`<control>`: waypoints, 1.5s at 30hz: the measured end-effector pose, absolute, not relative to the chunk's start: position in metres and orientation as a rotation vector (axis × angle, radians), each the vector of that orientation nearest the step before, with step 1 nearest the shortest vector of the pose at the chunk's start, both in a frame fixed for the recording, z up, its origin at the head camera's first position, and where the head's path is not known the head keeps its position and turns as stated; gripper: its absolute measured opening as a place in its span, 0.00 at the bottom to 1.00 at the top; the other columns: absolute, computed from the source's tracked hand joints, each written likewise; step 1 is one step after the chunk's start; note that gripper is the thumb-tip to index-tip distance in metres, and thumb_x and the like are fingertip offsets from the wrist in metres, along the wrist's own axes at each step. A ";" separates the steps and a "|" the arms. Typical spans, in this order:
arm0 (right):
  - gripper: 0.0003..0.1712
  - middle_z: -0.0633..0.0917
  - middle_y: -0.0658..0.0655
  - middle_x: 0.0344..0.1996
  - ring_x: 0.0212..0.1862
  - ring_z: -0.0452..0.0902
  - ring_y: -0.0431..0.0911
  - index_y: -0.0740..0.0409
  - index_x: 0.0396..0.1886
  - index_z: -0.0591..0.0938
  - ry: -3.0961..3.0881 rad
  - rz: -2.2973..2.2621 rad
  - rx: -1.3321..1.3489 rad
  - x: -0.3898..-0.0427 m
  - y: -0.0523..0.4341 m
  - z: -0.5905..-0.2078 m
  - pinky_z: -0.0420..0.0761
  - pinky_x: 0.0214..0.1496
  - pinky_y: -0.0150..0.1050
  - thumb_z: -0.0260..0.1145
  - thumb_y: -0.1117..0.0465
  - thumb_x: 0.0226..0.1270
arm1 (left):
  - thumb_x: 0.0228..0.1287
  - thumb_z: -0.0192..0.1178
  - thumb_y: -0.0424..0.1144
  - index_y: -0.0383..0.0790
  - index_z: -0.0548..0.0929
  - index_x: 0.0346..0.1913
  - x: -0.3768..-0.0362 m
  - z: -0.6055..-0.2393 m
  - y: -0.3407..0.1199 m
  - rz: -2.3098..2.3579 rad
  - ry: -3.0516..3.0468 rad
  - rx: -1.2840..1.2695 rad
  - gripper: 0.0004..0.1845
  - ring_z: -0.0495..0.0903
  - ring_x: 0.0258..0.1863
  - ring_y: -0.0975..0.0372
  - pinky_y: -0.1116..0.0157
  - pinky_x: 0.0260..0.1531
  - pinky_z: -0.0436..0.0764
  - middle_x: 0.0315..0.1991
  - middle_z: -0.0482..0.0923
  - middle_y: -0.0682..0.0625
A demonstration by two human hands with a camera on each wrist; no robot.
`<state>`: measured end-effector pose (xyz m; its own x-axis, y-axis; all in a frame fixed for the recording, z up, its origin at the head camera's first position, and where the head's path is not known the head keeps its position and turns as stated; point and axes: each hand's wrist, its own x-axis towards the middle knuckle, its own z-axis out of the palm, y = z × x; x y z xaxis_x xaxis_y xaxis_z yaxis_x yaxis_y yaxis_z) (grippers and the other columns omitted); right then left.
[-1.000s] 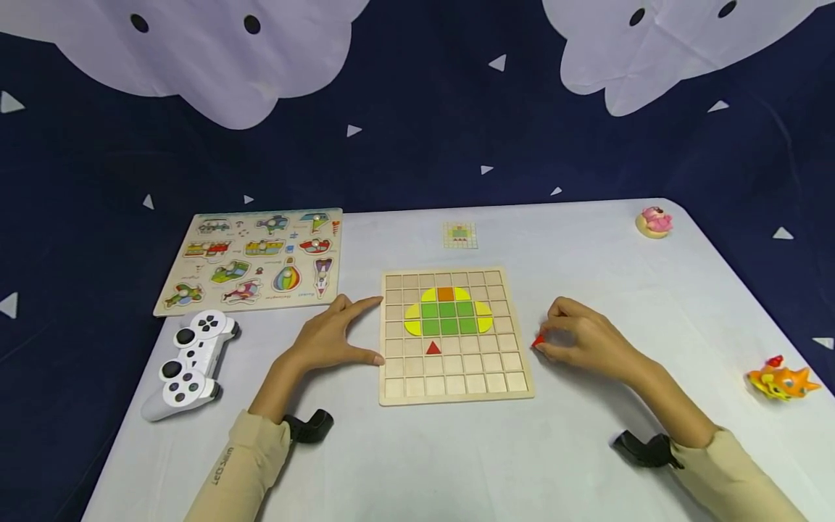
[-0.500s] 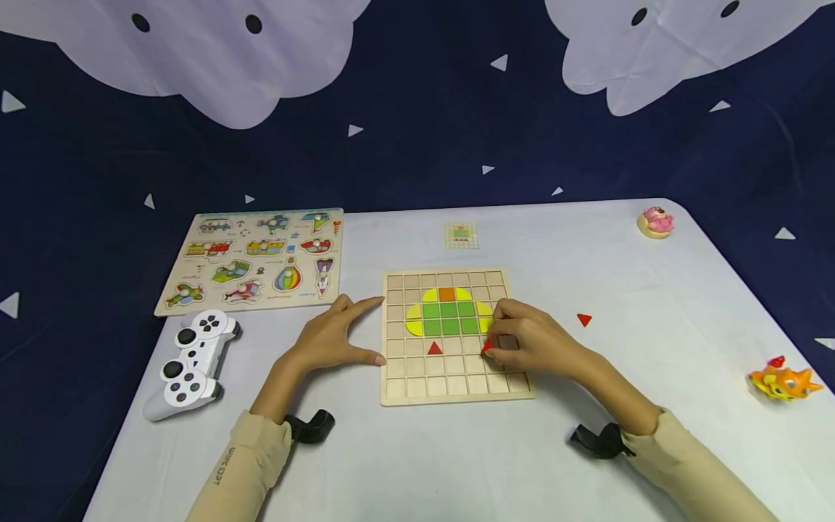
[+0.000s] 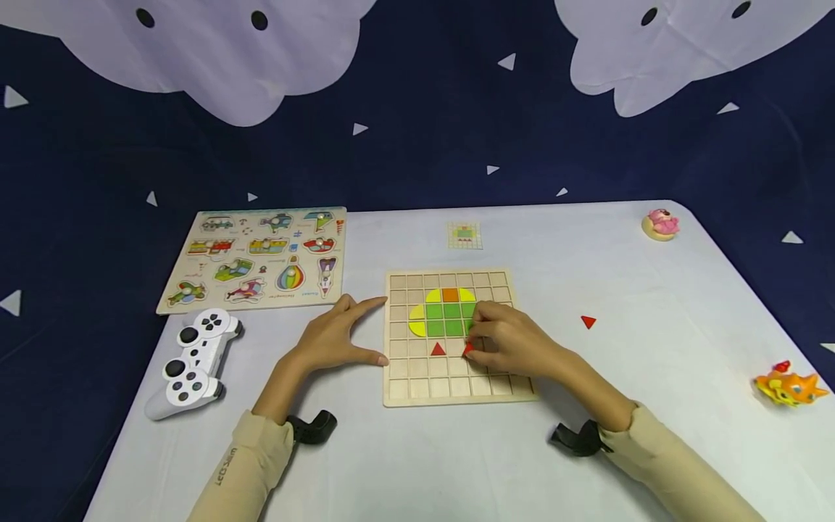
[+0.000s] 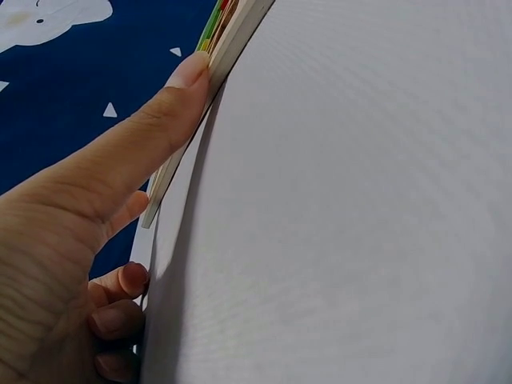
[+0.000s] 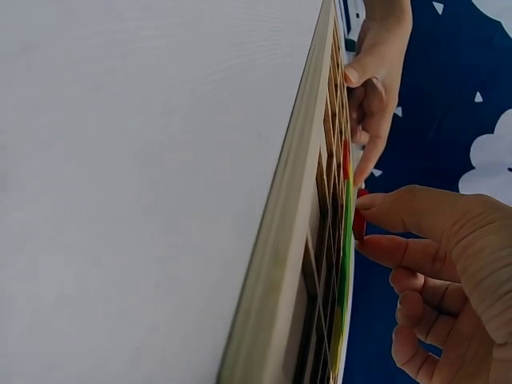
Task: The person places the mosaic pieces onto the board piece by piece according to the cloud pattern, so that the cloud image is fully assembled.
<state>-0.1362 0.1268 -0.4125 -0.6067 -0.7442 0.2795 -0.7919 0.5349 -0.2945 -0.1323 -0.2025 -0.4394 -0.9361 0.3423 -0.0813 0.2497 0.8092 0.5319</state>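
Note:
A wooden grid board (image 3: 417, 391) holds green squares (image 3: 443, 319), yellow rounded pieces (image 3: 417, 321), an orange square (image 3: 450, 295) and one red triangle (image 3: 438, 349). My left hand (image 3: 333, 339) touches the board's left edge, its thumb and index finger spread apart. In the left wrist view the thumb (image 4: 144, 132) rests against the board's side. Between thumb and index finger, my right hand (image 3: 515, 341) pinches another red triangle (image 5: 360, 218) just above the grid, right of the placed one. That hand hides the right-hand yellow pieces and some cells.
A third red triangle (image 3: 588, 321) lies right of the board. Behind the board is a small pattern card (image 3: 464, 235). To the left are a vehicle puzzle (image 3: 254, 257) and a white game controller (image 3: 198, 362). A pink toy (image 3: 661, 225) and an orange toy (image 3: 791, 388) stand at right.
My right hand has moved left from the table onto the board, carrying the pinched red triangle toward the placed one. The left hand has kept its place at the board's edge.

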 end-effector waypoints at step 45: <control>0.11 0.78 0.48 0.33 0.36 0.69 0.40 0.56 0.36 0.90 -2.675 0.447 1.321 -0.128 0.112 -0.418 0.65 0.43 0.39 0.77 0.55 0.57 | 0.33 0.78 0.68 0.61 0.67 0.73 -0.132 -0.440 -0.201 0.789 2.822 0.436 0.58 0.66 0.29 0.59 0.64 0.29 0.66 0.38 0.65 0.50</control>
<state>-0.1280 0.1124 -0.4184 -0.6104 -0.7551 0.2394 -0.7919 0.5745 -0.2071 -0.1324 -0.2009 -0.4401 -0.9409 0.3259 -0.0917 0.2310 0.8161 0.5298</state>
